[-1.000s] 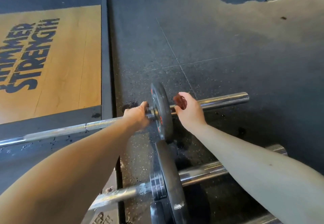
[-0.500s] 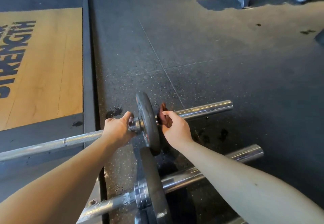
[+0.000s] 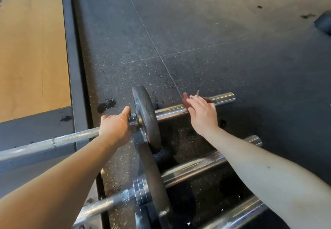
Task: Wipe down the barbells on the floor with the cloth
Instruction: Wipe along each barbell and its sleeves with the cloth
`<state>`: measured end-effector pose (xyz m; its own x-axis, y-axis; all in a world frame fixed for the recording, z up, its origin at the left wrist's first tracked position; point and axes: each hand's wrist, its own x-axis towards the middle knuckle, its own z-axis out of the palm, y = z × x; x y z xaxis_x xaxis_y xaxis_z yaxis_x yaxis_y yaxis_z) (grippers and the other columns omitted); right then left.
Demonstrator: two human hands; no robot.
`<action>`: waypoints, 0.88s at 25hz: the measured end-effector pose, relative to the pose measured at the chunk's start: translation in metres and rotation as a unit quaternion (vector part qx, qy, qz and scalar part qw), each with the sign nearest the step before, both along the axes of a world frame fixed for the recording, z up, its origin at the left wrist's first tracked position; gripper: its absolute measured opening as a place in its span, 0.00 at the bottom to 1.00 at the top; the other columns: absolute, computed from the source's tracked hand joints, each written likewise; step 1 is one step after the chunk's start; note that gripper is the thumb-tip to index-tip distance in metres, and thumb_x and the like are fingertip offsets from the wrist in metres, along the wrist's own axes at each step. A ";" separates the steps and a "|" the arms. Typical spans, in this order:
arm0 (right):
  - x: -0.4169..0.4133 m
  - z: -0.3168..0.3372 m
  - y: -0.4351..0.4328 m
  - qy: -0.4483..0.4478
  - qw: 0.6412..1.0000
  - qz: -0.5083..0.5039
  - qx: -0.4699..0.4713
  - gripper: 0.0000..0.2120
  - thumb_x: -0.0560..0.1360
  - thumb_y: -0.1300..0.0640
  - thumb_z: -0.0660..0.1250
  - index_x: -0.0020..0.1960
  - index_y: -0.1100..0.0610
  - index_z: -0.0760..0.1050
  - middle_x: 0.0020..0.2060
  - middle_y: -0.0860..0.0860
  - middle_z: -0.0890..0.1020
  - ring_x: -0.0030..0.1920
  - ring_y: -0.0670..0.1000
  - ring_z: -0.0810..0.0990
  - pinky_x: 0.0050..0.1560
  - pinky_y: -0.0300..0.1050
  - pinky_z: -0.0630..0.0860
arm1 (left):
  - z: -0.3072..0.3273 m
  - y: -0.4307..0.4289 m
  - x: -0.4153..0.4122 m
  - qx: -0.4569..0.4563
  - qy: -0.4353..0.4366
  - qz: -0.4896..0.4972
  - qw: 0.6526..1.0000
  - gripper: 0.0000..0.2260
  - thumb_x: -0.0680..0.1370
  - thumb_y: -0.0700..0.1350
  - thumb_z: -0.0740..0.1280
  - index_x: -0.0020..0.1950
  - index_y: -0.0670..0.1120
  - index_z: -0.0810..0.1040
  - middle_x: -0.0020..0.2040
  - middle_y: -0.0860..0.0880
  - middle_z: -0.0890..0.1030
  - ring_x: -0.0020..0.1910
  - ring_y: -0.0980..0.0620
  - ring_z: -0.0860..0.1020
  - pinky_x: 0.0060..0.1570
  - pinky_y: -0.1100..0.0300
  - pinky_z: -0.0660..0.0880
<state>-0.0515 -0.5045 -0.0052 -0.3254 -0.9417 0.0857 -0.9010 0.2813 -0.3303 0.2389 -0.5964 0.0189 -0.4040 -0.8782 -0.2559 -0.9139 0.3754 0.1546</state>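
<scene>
- Cloth (image 3: 185, 101), reddish-brown, is held over the chrome sleeve (image 3: 223, 97) of the far barbell (image 3: 75, 137), between its plate (image 3: 146, 117) and the sleeve's free end.
- It is pinched against the metal by the right hand (image 3: 202, 114), with the fingers draped over the top and the thumb on the near side. This grip is judged to let the sleeve be rubbed along its length.
- The knurled shaft is gripped by the left hand (image 3: 116, 126), which is curled round it just beside the collar. The bar is probably steadied this way so that it is not rolled by the wiping.
- The far barbell is laid on the rubber floor (image 3: 197, 40), and its shaft is carried across the border of the wooden platform (image 3: 32, 49).
- A nearer barbell (image 3: 197, 166) is laid parallel and just beside it, so it can be reached from the same stance.
- A third bar (image 3: 241, 210) is seen at the bottom edge.
- Whether these two have been wiped cannot be told.
</scene>
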 end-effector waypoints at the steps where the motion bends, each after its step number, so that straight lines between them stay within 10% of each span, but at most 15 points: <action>1: -0.005 0.003 -0.001 0.006 0.997 -0.072 0.014 0.16 0.84 0.53 0.61 0.70 0.50 0.74 0.73 0.48 0.74 0.76 0.50 0.66 0.74 0.54 0.61 | -0.001 -0.001 -0.001 0.001 -0.007 0.003 1.000 0.15 0.80 0.57 0.66 0.54 0.53 0.60 0.38 0.51 0.80 0.42 0.44 0.78 0.50 0.50 0.64; 4: 0.043 0.007 -0.016 -0.028 0.994 -0.104 0.013 0.14 0.85 0.52 0.58 0.67 0.48 0.76 0.72 0.44 0.74 0.77 0.49 0.64 0.72 0.55 0.62 | 0.004 -0.009 -0.008 0.025 -0.029 0.006 0.999 0.16 0.79 0.51 0.68 0.56 0.53 0.61 0.41 0.52 0.81 0.46 0.44 0.79 0.52 0.50 0.65; 10: 0.055 0.008 -0.009 -0.053 0.986 0.151 0.041 0.18 0.85 0.55 0.58 0.74 0.48 0.71 0.76 0.46 0.70 0.78 0.49 0.62 0.74 0.55 0.62 | 0.020 -0.017 -0.017 0.062 -0.045 -0.006 0.997 0.24 0.79 0.55 0.69 0.70 0.51 0.63 0.51 0.51 0.80 0.55 0.45 0.80 0.58 0.51 0.69; 17: -0.025 0.016 -0.027 -0.018 0.983 -0.175 0.045 0.08 0.79 0.56 0.70 0.58 0.49 0.78 0.60 0.48 0.80 0.69 0.53 0.74 0.60 0.56 0.79 | 0.010 -0.016 -0.012 0.053 -0.015 -0.002 0.998 0.20 0.79 0.57 0.69 0.62 0.52 0.63 0.48 0.51 0.82 0.49 0.45 0.80 0.53 0.50 0.66; 22: 0.100 -0.002 -0.026 -0.108 0.991 0.067 0.035 0.14 0.85 0.56 0.59 0.68 0.50 0.75 0.73 0.48 0.73 0.77 0.52 0.64 0.74 0.58 0.65 | 0.004 -0.015 -0.006 0.050 0.014 0.005 0.999 0.18 0.79 0.57 0.69 0.58 0.55 0.61 0.50 0.53 0.82 0.48 0.47 0.80 0.54 0.49 0.67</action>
